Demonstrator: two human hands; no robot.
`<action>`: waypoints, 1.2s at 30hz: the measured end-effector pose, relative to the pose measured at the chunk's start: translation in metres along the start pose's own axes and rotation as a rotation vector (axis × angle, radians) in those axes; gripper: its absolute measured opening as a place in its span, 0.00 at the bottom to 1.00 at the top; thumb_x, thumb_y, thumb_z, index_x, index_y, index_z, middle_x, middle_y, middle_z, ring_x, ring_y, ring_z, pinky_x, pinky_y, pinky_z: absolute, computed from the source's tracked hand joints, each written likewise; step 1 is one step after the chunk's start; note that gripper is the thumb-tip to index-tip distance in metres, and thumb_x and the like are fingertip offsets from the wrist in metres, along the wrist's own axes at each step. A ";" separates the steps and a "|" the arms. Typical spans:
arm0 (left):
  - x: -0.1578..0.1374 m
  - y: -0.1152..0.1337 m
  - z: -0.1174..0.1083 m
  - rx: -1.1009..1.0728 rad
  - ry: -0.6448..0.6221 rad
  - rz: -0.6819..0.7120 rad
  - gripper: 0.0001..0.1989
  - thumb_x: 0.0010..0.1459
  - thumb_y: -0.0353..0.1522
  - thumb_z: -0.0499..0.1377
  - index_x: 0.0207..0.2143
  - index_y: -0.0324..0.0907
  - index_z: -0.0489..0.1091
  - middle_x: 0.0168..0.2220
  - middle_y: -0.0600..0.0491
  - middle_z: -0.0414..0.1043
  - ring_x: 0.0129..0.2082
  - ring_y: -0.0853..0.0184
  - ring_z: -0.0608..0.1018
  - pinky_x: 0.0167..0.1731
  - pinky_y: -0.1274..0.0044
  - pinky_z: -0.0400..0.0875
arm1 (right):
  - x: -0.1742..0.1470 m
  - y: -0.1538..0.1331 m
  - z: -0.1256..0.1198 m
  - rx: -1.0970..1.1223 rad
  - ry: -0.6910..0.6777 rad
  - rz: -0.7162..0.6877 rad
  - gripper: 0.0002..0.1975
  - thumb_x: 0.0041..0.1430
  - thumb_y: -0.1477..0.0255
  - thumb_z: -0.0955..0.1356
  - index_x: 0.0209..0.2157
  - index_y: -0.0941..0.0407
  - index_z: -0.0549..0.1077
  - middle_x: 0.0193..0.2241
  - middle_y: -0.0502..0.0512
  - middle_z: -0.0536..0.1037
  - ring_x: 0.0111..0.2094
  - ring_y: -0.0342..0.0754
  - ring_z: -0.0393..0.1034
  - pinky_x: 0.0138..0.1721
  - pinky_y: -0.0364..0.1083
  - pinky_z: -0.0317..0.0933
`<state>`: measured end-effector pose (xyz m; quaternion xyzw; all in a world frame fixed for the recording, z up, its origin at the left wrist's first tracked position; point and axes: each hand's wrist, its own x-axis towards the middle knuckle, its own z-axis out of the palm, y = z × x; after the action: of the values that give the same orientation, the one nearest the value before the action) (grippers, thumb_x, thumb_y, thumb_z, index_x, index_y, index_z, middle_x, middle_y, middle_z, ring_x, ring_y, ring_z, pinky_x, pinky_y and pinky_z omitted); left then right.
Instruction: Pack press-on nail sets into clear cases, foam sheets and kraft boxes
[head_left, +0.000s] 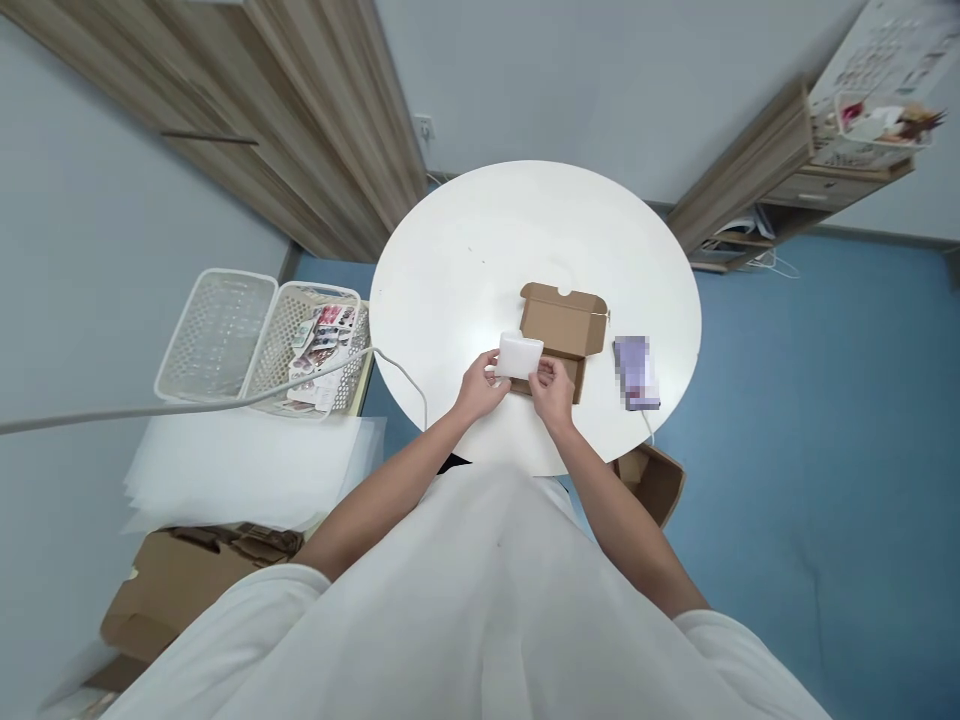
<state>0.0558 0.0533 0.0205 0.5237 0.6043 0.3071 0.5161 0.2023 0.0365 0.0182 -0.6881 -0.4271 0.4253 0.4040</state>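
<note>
Both hands hold a small white packet, which looks like something wrapped in foam sheet; its contents are hidden. My left hand pinches its left edge, and the fingers of my right hand close on its lower right corner. Just behind and partly beneath the packet lies an open brown cardboard box with its lid folded back, away from me. The packet and my right hand cover part of the box's inside.
On the round white table, a phone-like purple item with a cable lies at right. Left of the table are a white basket of printed packets and stacked translucent sheets. Below the table's right edge sits a cardboard box.
</note>
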 end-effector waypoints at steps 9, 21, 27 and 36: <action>-0.009 0.031 0.047 0.143 -0.120 0.086 0.34 0.43 0.28 0.60 0.55 0.42 0.56 0.51 0.45 0.61 0.45 0.63 0.71 0.43 0.72 0.69 | -0.008 0.007 -0.053 -0.058 0.057 -0.031 0.16 0.50 0.71 0.63 0.44 0.54 0.60 0.41 0.57 0.72 0.36 0.46 0.72 0.39 0.47 0.66; 0.020 0.028 0.060 0.402 -0.323 -0.014 0.28 0.39 0.29 0.62 0.47 0.41 0.65 0.40 0.48 0.73 0.40 0.57 0.74 0.36 0.71 0.68 | 0.001 0.026 -0.058 -0.499 -0.076 0.083 0.19 0.50 0.73 0.61 0.46 0.54 0.58 0.36 0.55 0.71 0.35 0.51 0.68 0.37 0.51 0.62; 0.026 0.018 0.054 0.689 -0.367 0.067 0.19 0.41 0.29 0.59 0.41 0.40 0.67 0.36 0.45 0.72 0.41 0.52 0.73 0.38 0.68 0.66 | 0.013 0.020 -0.043 -0.682 -0.188 0.127 0.17 0.51 0.77 0.61 0.45 0.56 0.60 0.36 0.60 0.72 0.36 0.54 0.68 0.37 0.50 0.59; 0.048 0.015 0.067 0.504 -0.265 0.008 0.24 0.45 0.26 0.54 0.48 0.36 0.61 0.47 0.40 0.66 0.49 0.52 0.68 0.47 0.66 0.62 | 0.005 0.020 -0.039 -0.687 -0.189 0.090 0.20 0.53 0.75 0.62 0.50 0.58 0.61 0.45 0.63 0.69 0.45 0.55 0.66 0.42 0.51 0.59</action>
<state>0.1281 0.0919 0.0009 0.6735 0.5867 0.0780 0.4428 0.2448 0.0276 0.0105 -0.7596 -0.5497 0.3361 0.0885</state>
